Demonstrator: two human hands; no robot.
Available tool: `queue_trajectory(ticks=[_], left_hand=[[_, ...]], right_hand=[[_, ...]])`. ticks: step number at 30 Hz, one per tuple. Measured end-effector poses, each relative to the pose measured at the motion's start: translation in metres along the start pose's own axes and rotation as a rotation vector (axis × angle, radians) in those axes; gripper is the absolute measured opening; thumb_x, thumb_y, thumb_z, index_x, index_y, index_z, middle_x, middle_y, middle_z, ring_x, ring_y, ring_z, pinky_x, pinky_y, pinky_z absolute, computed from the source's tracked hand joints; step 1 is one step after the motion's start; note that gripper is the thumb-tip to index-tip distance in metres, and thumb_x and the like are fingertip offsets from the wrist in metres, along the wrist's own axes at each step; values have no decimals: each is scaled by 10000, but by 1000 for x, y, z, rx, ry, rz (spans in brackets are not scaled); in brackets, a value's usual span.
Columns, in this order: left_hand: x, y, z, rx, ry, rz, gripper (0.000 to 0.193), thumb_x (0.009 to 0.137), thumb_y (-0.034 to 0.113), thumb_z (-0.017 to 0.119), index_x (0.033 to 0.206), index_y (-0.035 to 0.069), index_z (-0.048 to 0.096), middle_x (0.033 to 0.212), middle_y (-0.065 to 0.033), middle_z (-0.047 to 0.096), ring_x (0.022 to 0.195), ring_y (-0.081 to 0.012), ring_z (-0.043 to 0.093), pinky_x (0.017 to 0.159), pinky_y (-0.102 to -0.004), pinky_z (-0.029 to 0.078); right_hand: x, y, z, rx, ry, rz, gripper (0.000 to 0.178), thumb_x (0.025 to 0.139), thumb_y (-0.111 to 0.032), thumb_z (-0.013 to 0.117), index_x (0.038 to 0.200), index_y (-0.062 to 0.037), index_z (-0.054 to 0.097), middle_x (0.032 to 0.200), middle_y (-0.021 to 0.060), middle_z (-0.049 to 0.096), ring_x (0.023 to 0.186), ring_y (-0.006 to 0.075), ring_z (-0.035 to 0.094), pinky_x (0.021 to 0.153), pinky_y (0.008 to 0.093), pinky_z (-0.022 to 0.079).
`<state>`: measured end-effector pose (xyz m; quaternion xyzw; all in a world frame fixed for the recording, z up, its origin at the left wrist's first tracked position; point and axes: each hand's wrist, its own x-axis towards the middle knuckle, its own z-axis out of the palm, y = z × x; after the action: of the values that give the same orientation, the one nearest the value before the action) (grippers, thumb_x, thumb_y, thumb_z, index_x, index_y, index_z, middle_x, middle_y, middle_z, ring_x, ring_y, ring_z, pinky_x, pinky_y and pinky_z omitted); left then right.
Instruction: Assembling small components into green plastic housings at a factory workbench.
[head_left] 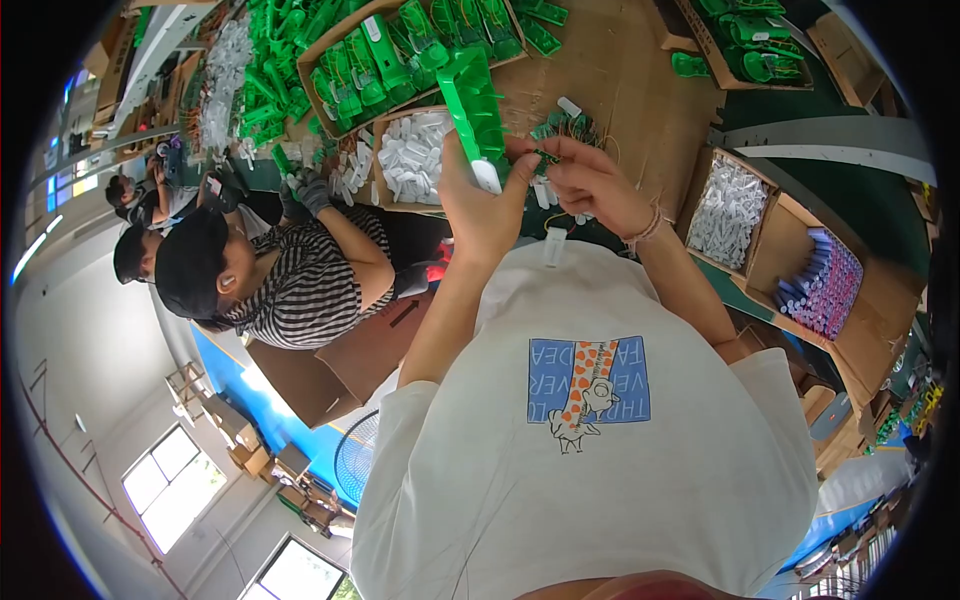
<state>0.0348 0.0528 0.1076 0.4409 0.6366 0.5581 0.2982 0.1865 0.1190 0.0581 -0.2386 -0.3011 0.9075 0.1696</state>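
My left hand (474, 208) grips a long green plastic housing (466, 98), tilted with its ribbed inner side to the right. A white plastic piece (486, 176) shows at its lower end. Close by on the right, my right hand (602, 188) pinches a small green circuit board (546, 157) at the fingertips, near the left thumb. Just beyond lies a tangle of wired boards (568, 124) on the cardboard-covered bench. To the left of my left hand stands a carton heaped with white plastic pieces (412, 158).
A carton of green housings (378, 62) stands at the far side, loose green parts (270, 85) left of it. On the right are small translucent parts (730, 213) and purple cylinders (826, 285) in cartons. A co-worker in a striped shirt (320, 290) works close on my left.
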Motion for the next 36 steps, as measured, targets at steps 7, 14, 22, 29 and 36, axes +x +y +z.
queue_trajectory(ticks=[7, 14, 22, 29, 36], left_hand=[[-13, -2, 4, -327, 43, -246, 473, 774, 3, 754, 1129, -18, 444, 880, -110, 669, 806, -158, 635, 719, -273, 510], [-1, 4, -1, -190, -1, -323, 491, 763, -31, 735, 1147, -19, 430, 879, -103, 666, 839, -152, 624, 725, -274, 505], [-12, -21, 9, 9, 141, 40, 464, 766, -40, 705, 1132, 0, 423, 876, -76, 632, 792, -145, 599, 715, -277, 494], [-4, -11, 6, -723, -3, -466, 417, 811, -38, 680, 1135, 14, 423, 1036, -112, 575, 814, -190, 607, 699, -315, 527], [-6, -14, 2, -1074, -64, -489, 336, 987, 305, 479, 1196, 42, 470, 1080, -107, 573, 869, -235, 603, 740, -399, 521]], right_hand=[[-3, 21, 3, -495, 279, -398, 258, 937, -245, 620, 805, -27, 656, 673, -21, 520, 558, 36, 399, 479, 215, 298], [2, 12, 1, -809, 359, -708, 249, 880, -184, 699, 724, -8, 619, 598, -16, 476, 540, 52, 389, 475, 240, 285], [-5, 13, 14, -865, 499, -631, 206, 858, -171, 724, 768, -2, 647, 651, 0, 541, 562, 47, 438, 482, 226, 335], [-13, -10, 24, -1001, 411, -819, 113, 875, -110, 674, 881, -4, 634, 754, 55, 578, 609, 87, 525, 533, 231, 426], [-11, -14, 26, -966, 561, -847, 105, 888, -91, 645, 874, -1, 594, 705, 34, 526, 571, 74, 471, 504, 227, 363]])
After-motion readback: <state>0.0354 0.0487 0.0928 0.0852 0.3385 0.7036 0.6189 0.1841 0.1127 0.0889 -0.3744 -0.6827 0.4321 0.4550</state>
